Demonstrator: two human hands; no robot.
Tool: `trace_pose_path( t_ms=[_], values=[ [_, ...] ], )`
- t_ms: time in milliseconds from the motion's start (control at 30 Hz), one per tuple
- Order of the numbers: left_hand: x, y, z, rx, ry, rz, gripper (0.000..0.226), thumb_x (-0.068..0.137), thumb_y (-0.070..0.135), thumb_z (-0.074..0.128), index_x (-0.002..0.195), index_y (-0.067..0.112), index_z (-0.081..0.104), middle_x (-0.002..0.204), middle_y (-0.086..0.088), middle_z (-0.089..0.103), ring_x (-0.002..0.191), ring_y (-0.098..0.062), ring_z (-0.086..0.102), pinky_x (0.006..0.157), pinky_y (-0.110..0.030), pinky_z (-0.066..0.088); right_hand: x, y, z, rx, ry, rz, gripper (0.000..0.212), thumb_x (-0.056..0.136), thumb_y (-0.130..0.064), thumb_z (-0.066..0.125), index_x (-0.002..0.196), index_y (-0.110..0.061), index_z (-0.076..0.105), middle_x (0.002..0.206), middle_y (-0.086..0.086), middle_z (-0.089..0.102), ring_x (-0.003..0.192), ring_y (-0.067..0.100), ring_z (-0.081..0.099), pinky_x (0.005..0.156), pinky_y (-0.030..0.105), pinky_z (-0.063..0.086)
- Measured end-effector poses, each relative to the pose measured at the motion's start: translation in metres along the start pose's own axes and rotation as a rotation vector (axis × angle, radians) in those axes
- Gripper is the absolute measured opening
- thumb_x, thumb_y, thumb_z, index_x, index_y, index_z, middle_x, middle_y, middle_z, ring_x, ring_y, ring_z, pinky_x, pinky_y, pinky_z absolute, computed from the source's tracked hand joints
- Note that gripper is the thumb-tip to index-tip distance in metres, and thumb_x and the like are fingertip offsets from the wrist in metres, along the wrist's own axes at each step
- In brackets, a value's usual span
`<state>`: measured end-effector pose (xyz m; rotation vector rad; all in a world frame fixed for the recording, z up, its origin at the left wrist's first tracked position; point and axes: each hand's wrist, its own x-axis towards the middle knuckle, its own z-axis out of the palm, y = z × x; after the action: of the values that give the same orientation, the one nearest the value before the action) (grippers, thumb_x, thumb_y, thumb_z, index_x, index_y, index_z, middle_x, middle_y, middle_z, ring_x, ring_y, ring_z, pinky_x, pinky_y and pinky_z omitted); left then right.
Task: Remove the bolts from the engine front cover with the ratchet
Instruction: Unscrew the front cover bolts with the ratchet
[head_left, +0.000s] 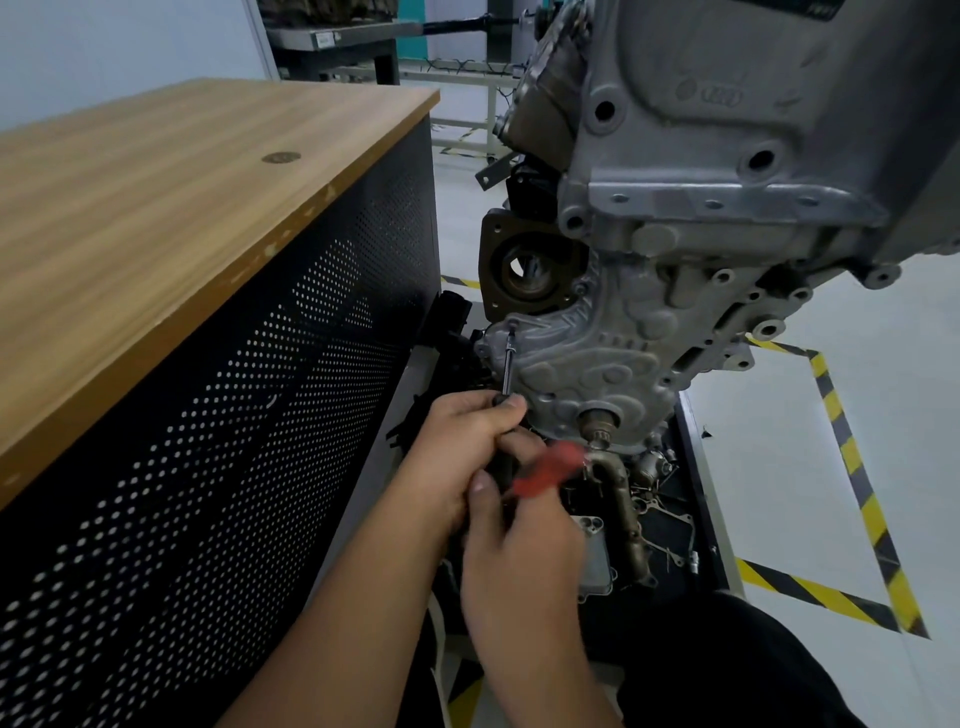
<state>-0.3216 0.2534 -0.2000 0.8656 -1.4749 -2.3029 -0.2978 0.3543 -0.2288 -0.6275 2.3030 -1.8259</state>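
— Where is the ratchet (545, 467) sitting right now?

— Low and near, in front of the engine front cover (587, 353). Its red handle is blurring just right of the two hands, and a thin steel extension bar (508, 364) is running up and away from the left hand (467, 441) to a bolt (512, 326) at the cover's upper left corner.

— So the long axis?

— The bar is lying almost straight up the picture, from the near hands toward the far bolt, leaning barely at all. The handle is sticking out to the right, roughly crosswise to it.

— And the hands?

— The left hand is curling around the bar's lower end, steadying it, and it is the nearer one to the bolt. The right hand (519, 551) is lying below and nearer to us, fingers closing around the red handle as far as the blur is letting me tell.

— What does the coming move turn on, then?

— I am judging that the bar needs keeping in line with the bolt while the handle is swinging left and right across it; if the bar tilts, the socket may be slipping off.
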Motion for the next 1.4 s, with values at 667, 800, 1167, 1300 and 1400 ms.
trace_pose_path(
  t_ms=[667, 800, 1167, 1300, 1400],
  values=[
    [-0.001, 0.003, -0.001, -0.057, -0.044, -0.061, 0.017, 0.097, 0.012, 0.064, 0.105, -0.002, 0.070, 0.085, -0.017, 0.074, 0.057, -0.019, 0.067, 0.043, -0.024, 0.051, 0.014, -0.017, -0.032, 1.541, 0.009, 0.877, 0.031, 0.103, -0.027, 0.058, 0.116, 0.001, 0.060, 0.072, 0.021, 0.069, 0.046, 0.016, 0.063, 0.043, 0.027, 0.055],
    [-0.002, 0.008, -0.004, -0.068, -0.100, -0.081, 0.018, 0.100, 0.011, 0.057, 0.099, 0.002, 0.072, 0.084, -0.016, 0.074, 0.064, -0.022, 0.070, 0.052, -0.029, 0.058, 0.012, -0.016, -0.028, 1.354, -0.034, 0.797, 0.034, 0.100, -0.034, 0.060, 0.113, -0.003, 0.068, 0.081, 0.022, 0.072, 0.048, 0.015, 0.061, 0.045, 0.027, 0.054],
    [-0.001, 0.009, -0.007, -0.108, -0.108, -0.062, 0.017, 0.098, 0.013, 0.060, 0.099, 0.001, 0.072, 0.088, -0.017, 0.075, 0.072, -0.026, 0.074, 0.067, -0.042, 0.061, 0.010, -0.025, -0.034, 1.653, -0.019, 0.933, 0.031, 0.089, -0.021, 0.068, 0.094, 0.009, 0.074, 0.082, 0.025, 0.069, 0.047, 0.014, 0.062, 0.043, 0.024, 0.054],
    [-0.002, 0.013, -0.006, -0.137, 0.013, -0.051, 0.010, 0.092, 0.006, 0.067, 0.086, 0.001, 0.073, 0.074, -0.016, 0.070, 0.055, -0.021, 0.067, 0.051, -0.028, 0.056, 0.004, -0.022, -0.027, 1.102, -0.012, 0.583, 0.010, 0.090, -0.019, 0.074, 0.094, -0.010, 0.076, 0.078, 0.012, 0.073, 0.058, 0.019, 0.070, 0.055, 0.033, 0.060],
    [-0.005, 0.010, -0.003, -0.142, 0.046, -0.064, 0.007, 0.089, 0.004, 0.069, 0.095, 0.000, 0.071, 0.072, -0.014, 0.065, 0.051, -0.019, 0.061, 0.048, -0.026, 0.053, 0.001, -0.010, -0.021, 0.239, 0.010, 0.184, 0.026, 0.090, -0.013, 0.077, 0.097, -0.037, 0.068, 0.078, -0.001, 0.074, 0.064, 0.020, 0.074, 0.065, 0.040, 0.063]
  ],
)
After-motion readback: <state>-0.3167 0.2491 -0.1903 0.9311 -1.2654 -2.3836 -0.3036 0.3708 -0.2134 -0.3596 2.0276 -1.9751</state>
